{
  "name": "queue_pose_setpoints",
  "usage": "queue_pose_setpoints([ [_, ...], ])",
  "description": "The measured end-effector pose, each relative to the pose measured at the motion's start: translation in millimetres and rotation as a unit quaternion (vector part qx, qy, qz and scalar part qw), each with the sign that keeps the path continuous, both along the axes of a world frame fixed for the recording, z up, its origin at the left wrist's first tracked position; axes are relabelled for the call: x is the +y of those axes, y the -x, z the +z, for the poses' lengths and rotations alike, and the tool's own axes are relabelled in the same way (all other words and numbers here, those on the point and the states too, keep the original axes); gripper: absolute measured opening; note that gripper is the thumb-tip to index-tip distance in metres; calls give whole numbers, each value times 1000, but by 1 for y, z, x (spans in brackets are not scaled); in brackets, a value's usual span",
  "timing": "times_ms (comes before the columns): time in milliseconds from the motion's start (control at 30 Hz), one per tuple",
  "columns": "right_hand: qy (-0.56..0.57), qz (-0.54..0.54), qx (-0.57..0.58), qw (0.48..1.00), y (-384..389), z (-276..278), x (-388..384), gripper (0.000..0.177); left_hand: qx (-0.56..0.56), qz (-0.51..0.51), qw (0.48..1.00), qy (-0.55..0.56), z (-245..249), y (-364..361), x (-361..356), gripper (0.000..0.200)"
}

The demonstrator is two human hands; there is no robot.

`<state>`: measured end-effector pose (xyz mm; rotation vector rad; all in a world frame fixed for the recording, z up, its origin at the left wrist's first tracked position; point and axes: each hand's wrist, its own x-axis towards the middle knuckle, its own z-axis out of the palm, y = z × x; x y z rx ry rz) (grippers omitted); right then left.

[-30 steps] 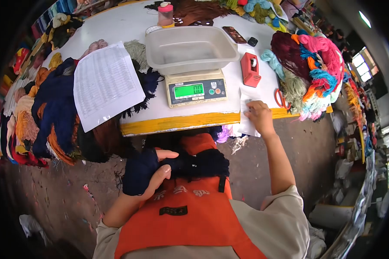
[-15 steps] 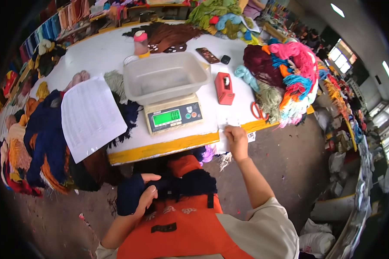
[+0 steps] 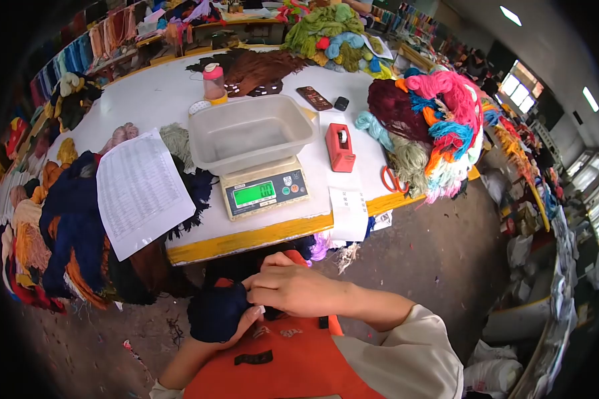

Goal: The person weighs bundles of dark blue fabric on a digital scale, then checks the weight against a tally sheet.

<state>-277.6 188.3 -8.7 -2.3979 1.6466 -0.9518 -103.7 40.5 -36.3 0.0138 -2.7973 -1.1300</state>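
My left hand is wrapped around a bundle of dark navy yarn in front of my orange apron. Against its upper right side, my right hand is closed with bent fingers. A small white label peeks out between the right fingers and left thumb; most of it is hidden. Beyond my hands, a strip of printed white labels hangs over the table edge. The digital scale carries a translucent plastic tub; its green display appears to read zero.
A printed sheet lies over yarn at the left. Right of the scale are a red tape dispenser, scissors and a colourful yarn heap. A phone and pink-capped bottle are farther back.
My right hand has left the label strip at the table edge and come down to the navy yarn. The left hand still holds the yarn, now turned slightly.
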Motion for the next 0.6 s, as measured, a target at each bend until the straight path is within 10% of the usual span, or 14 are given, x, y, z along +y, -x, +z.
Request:
queue_pose_setpoints([
  [200,-5,-86,-190,978,-21,-21,-16,22,15,77,980,-185,-2,-9,2,64],
  [300,-235,-4,-444,865,-23,-22,-15,27,19,113,942,-315,-4,-12,6,71],
  [400,-192,-19,-472,860,-27,-28,-17,27,39,121,973,-195,1,-12,5,65],
  [467,-205,-49,-426,880,-23,-20,-15,28,174,91,977,78,15,-7,6,50],
  [600,-174,-87,-366,910,-28,-12,-12,32,194,167,964,70,-4,-19,9,26],
])
